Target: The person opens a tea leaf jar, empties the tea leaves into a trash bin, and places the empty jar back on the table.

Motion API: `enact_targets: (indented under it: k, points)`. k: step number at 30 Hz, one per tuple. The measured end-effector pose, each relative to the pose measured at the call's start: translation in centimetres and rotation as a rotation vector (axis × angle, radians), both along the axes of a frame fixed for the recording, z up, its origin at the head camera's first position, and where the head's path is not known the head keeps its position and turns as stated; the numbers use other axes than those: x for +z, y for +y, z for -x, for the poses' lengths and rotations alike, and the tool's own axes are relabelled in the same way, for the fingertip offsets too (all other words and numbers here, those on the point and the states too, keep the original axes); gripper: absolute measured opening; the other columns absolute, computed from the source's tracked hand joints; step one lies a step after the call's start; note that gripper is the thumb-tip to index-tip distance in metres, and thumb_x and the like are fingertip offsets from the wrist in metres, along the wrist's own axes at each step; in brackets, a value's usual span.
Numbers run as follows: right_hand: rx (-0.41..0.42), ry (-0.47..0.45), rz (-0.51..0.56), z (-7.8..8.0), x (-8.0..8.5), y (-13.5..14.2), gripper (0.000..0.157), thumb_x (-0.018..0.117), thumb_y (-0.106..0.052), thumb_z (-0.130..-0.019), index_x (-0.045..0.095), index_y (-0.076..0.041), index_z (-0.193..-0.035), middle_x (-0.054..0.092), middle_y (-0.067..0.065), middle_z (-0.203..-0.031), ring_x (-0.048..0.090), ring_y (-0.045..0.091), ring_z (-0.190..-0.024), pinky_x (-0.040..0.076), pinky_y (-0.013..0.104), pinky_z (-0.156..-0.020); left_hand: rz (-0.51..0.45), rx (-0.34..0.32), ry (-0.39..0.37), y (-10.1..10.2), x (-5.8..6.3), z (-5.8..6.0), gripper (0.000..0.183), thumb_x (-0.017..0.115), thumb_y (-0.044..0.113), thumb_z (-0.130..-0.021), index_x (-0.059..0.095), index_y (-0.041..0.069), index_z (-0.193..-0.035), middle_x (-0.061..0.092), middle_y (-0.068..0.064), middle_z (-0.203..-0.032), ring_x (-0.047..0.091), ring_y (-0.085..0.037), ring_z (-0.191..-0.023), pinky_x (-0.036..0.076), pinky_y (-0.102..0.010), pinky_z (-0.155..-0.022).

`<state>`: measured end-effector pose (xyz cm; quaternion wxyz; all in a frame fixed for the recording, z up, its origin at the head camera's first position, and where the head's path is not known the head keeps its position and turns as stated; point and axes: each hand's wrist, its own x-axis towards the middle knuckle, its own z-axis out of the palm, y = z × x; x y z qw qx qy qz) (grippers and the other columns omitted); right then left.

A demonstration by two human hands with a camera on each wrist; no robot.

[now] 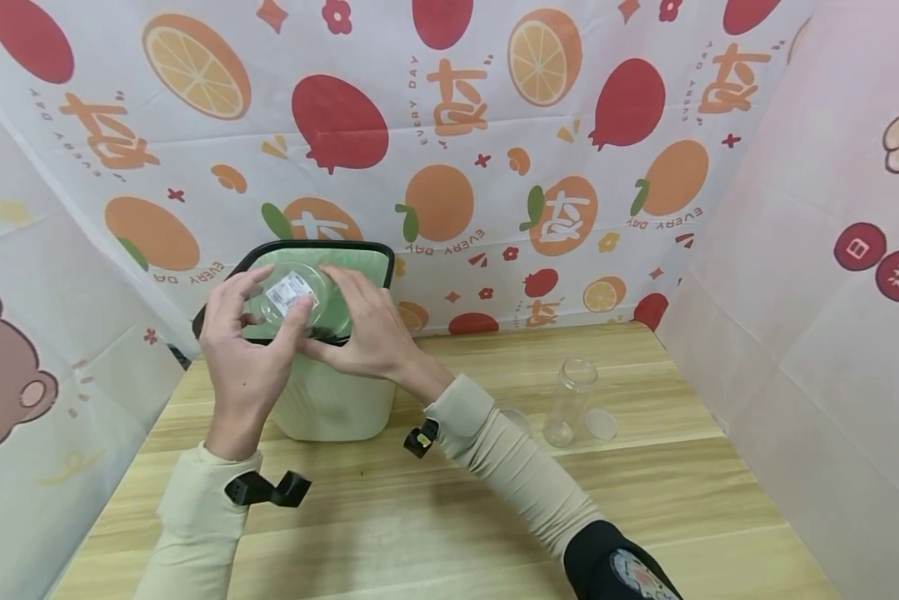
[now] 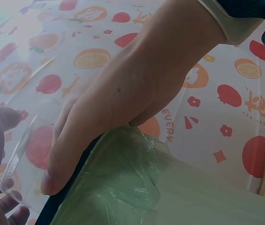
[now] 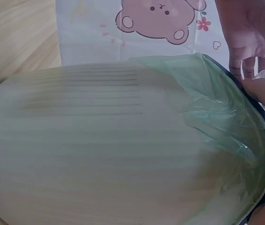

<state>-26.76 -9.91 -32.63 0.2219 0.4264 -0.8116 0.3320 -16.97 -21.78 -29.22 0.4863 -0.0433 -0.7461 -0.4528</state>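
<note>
A clear round plastic piece [image 1: 272, 310] with a white printed label [image 1: 287, 290] is held over the mouth of a pale bin [image 1: 337, 408]. My left hand [image 1: 242, 362] grips its left side, with the thumb on its face by the label. From the right, my right hand [image 1: 374, 333] curves round the other side, its thumb low near the bin's dark rim [image 1: 329, 244]. A green plastic liner [image 2: 123, 173] lies over the bin's edge in the left wrist view. In the right wrist view, the left hand [image 3: 252, 35] shows beyond the rim. The piece's exact kind is unclear.
On the wooden table [image 1: 689, 467], right of the bin, a clear jar [image 1: 567, 404] stands upright. A clear disc [image 1: 601, 424] lies beside it; another [image 1: 515, 419] is partly hidden by my right sleeve. Fruit-printed cloth [image 1: 449, 200] hangs behind the table.
</note>
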Motion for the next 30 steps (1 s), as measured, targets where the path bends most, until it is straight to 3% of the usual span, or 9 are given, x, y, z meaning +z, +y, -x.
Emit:
enact_targets:
  k: [4, 10, 16, 20, 25, 30]
  points:
    - [0.002, -0.027, 0.012, 0.0, 0.0, 0.0, 0.092, 0.080, -0.052, -0.081, 0.038, -0.011, -0.152, 0.047, 0.004, -0.153, 0.049, 0.014, -0.133, 0.047, 0.034, -0.104, -0.004, 0.003, -0.006, -0.4, -0.5, 0.4, 0.042, 0.073, 0.011, -0.089, 0.066, 0.003, -0.129, 0.062, -0.014, -0.130, 0.050, 0.003, -0.111, 0.041, -0.015, -0.084]
    - [0.020, -0.050, 0.068, 0.2, -0.1, 0.0, 0.090, 0.083, -0.048, -0.079, 0.041, -0.007, -0.148, 0.055, 0.006, -0.144, 0.055, 0.015, -0.125, 0.049, 0.029, -0.102, -0.032, -0.011, -0.014, -1.2, -1.5, 0.7, 0.041, 0.068, 0.013, -0.093, 0.064, 0.007, -0.133, 0.059, -0.003, -0.131, 0.054, -0.006, -0.116, 0.048, -0.009, -0.084]
    - [0.083, -0.255, 0.178, 0.7, 0.2, 0.4, 0.081, 0.084, -0.045, -0.079, 0.044, -0.010, -0.140, 0.060, 0.001, -0.126, 0.057, 0.010, -0.107, 0.051, 0.017, -0.084, -0.155, -0.032, 0.027, -1.6, -1.9, -0.6, 0.038, 0.065, 0.011, -0.095, 0.062, 0.003, -0.131, 0.057, 0.007, -0.127, 0.054, -0.009, -0.118, 0.048, -0.014, -0.085]
    - [0.089, -0.365, 0.198, 1.0, 0.5, 1.0, 0.074, 0.080, -0.046, -0.081, 0.044, -0.015, -0.138, 0.059, -0.002, -0.123, 0.055, 0.010, -0.109, 0.050, 0.020, -0.087, -0.239, -0.045, 0.090, -1.8, -2.3, -1.8, 0.036, 0.065, 0.007, -0.094, 0.062, -0.006, -0.127, 0.059, 0.008, -0.121, 0.054, -0.010, -0.115, 0.046, -0.019, -0.083]
    - [0.099, -0.437, 0.207, 1.0, 0.9, 1.2, 0.068, 0.075, -0.048, -0.086, 0.043, -0.017, -0.137, 0.058, -0.003, -0.128, 0.054, 0.012, -0.117, 0.051, 0.030, -0.097, -0.270, 0.001, 0.082, -3.0, -4.6, -2.9, 0.037, 0.065, 0.007, -0.094, 0.059, -0.015, -0.124, 0.059, 0.007, -0.117, 0.056, -0.011, -0.113, 0.046, -0.019, -0.082]
    - [0.097, -0.482, 0.225, 0.9, 0.9, 1.1, 0.079, 0.073, -0.048, -0.087, 0.034, -0.017, -0.148, 0.053, -0.002, -0.138, 0.053, 0.013, -0.123, 0.053, 0.036, -0.104, -0.275, 0.071, -0.014, -4.8, -7.8, -4.1, 0.033, 0.066, 0.008, -0.095, 0.062, -0.009, -0.123, 0.061, 0.010, -0.117, 0.058, -0.011, -0.113, 0.048, -0.014, -0.082]
